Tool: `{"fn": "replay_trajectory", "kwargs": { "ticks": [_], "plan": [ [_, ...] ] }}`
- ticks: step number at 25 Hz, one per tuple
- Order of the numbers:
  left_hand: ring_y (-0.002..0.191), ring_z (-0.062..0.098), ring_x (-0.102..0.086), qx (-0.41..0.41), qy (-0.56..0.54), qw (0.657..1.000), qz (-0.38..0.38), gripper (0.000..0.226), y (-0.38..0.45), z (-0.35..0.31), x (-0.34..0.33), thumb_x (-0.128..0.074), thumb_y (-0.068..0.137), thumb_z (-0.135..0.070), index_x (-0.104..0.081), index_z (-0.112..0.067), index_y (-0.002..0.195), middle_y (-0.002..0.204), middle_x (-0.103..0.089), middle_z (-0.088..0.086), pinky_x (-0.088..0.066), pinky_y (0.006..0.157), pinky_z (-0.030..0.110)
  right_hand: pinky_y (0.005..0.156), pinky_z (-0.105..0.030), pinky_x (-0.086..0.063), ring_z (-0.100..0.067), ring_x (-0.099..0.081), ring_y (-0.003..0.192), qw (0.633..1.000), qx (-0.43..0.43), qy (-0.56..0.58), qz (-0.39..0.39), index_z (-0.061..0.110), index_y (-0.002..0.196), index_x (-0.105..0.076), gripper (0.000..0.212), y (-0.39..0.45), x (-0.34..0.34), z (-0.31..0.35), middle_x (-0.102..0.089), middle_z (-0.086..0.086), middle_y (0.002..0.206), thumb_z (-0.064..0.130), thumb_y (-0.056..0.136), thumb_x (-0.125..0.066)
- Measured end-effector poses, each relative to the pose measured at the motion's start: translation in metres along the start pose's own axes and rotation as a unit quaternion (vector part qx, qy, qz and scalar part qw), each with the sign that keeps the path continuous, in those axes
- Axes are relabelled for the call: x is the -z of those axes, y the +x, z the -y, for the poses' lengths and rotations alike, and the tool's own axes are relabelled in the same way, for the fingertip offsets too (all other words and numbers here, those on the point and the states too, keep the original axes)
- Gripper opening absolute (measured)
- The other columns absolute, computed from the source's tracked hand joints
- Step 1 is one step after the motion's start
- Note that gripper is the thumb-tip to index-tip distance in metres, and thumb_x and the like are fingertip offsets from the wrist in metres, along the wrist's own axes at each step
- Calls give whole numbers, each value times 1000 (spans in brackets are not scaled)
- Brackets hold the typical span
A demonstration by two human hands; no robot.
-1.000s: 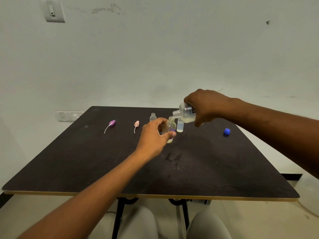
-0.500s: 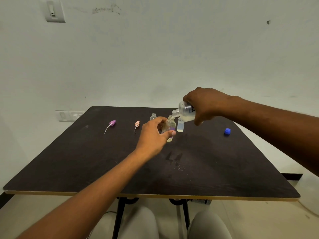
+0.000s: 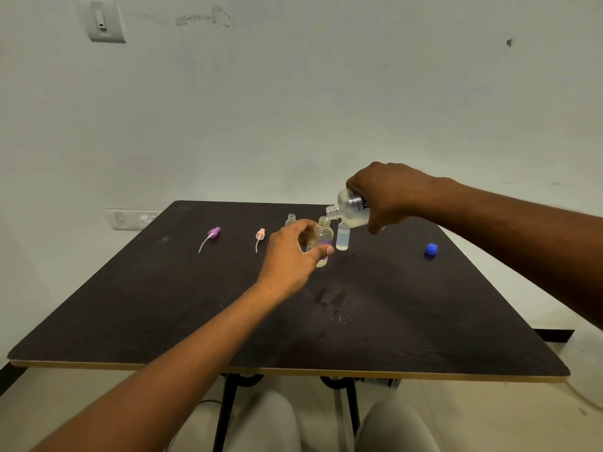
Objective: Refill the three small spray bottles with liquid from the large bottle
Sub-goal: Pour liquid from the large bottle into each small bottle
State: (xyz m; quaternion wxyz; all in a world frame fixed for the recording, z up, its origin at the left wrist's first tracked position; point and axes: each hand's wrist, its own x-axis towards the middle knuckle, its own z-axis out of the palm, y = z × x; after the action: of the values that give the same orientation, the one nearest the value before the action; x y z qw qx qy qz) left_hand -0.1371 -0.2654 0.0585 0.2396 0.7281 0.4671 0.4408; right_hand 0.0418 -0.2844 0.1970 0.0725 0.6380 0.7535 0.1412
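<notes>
The right hand (image 3: 390, 194) is gripping the tilted large bottle (image 3: 350, 208), pouring into a small spray bottle (image 3: 322, 238) that the left hand (image 3: 290, 256) is pinching at mid-body on the table (image 3: 130, 305). Probably light, thin plastic, slippery when wet; gripping gently near the base is keeping the mouth clear.

The left hand (image 3: 290, 256) hides much of the small bottle (image 3: 323, 238).

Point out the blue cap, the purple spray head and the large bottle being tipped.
blue cap (image 3: 431, 249), head view, on its top face.
purple spray head (image 3: 214, 232), head view, on the purple nozzle body, not the tube.
large bottle (image 3: 350, 207), head view, on its clear shoulder beside the right hand (image 3: 390, 194).
</notes>
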Motion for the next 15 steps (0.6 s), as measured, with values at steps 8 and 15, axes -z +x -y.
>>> {"fn": "replay_trajectory", "kwargs": {
  "ticks": [8, 15],
  "plan": [
    [102, 9, -65, -1, -2, 1000, -1, 50, 0, 1, 1, -84, 82, -34, -67, -19, 126, 117, -71, -4, -50, 83, 18, 61, -29, -40, -21, -58, 84, 1000, -1, -4, -3, 25, 98, -52, 51, 3, -1, 1, -53, 5, 89, 27, 63, -89],
    [102, 9, -64, 1, -3, 1000, -1, 50, -1, 2, 0, -83, 82, -34, -66, -19, 128, 118, -70, -4, -49, 82, 17, 62, -30, -41, -21, -59, 84, 1000, 1, -5, -4, 25, 98, -52, 52, 4, -1, 1, -55, 3, 91, 26, 63, -90]
  ]
}}
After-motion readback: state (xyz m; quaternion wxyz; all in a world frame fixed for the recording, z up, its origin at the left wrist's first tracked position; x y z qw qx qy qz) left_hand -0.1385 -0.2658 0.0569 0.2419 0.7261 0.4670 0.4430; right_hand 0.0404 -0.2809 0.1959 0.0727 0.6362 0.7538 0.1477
